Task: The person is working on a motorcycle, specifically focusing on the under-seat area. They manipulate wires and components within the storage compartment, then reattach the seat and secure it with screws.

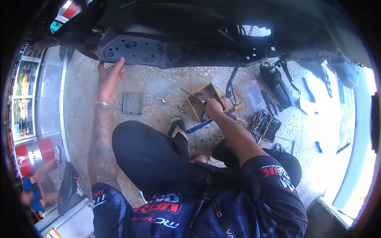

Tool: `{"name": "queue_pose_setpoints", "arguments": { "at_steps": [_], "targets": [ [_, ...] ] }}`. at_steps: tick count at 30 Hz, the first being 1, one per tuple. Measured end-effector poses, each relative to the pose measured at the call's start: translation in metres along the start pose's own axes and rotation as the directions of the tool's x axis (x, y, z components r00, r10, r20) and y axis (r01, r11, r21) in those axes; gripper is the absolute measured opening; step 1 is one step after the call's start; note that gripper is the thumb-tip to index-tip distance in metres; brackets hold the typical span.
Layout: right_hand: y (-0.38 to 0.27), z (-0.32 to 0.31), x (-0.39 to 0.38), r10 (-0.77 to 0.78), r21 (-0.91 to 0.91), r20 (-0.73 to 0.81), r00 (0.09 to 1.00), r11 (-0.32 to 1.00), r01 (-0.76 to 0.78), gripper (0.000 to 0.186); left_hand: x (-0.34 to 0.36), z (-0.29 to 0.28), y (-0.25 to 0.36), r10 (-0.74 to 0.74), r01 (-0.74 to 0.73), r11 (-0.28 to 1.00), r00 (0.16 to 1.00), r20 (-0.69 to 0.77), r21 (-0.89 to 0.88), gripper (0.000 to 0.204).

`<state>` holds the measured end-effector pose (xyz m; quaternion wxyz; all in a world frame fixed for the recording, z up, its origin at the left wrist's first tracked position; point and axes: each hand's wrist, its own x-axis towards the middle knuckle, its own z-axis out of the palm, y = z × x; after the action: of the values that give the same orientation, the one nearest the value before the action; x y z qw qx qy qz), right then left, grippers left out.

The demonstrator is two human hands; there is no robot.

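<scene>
My left hand (110,76) is raised to the lower edge of a dark plastic footboard panel (143,50), part of a motor scooter body. Its thumb side lies against the panel's rim and the other fingers are partly curled; some fingertips are hidden at the edge. In my right hand (214,108) is a screwdriver (193,95), its long thin shaft pointing up and left. The hand hovers over a yellow-edged box (191,106) with small parts inside. A blue-handled tool (199,126) lies beside the box.
On the tiled floor are a square grey tray (132,103), an open bit set (266,126), a clear plastic case (254,95), pliers (238,119) and a black cylindrical part (274,81). A red-and-white drum (36,157) and a glass-fronted cabinet (24,97) stand left.
</scene>
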<state>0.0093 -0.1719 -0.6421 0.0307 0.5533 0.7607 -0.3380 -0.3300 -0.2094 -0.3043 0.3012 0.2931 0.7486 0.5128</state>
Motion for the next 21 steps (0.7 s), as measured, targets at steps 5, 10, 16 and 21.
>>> {"name": "queue_pose_setpoints", "arguments": {
  "at_steps": [5,10,16,21],
  "targets": [
    [0.008,0.02,0.005,0.041,-0.042,0.018,0.999,0.998,-0.04,0.023,0.011,0.004,-0.009,-0.036,0.038,0.999,0.998,0.05,-0.034,0.083],
    [0.004,0.004,0.006,-0.027,-0.01,0.042,0.999,1.0,0.028,0.025,0.01,0.009,-0.008,-0.063,0.067,0.996,0.996,0.071,-0.058,0.064],
    [-0.034,0.004,-0.071,-0.086,0.247,0.217,0.972,0.968,0.031,0.037,0.002,0.011,-0.005,-0.062,0.069,0.996,0.99,0.125,-0.051,0.063],
    [-0.038,0.053,-0.133,-0.125,0.111,0.455,0.882,0.99,0.083,0.046,0.0,0.009,-0.007,-0.039,0.049,0.997,0.987,0.155,-0.061,0.071]
  ]
}}
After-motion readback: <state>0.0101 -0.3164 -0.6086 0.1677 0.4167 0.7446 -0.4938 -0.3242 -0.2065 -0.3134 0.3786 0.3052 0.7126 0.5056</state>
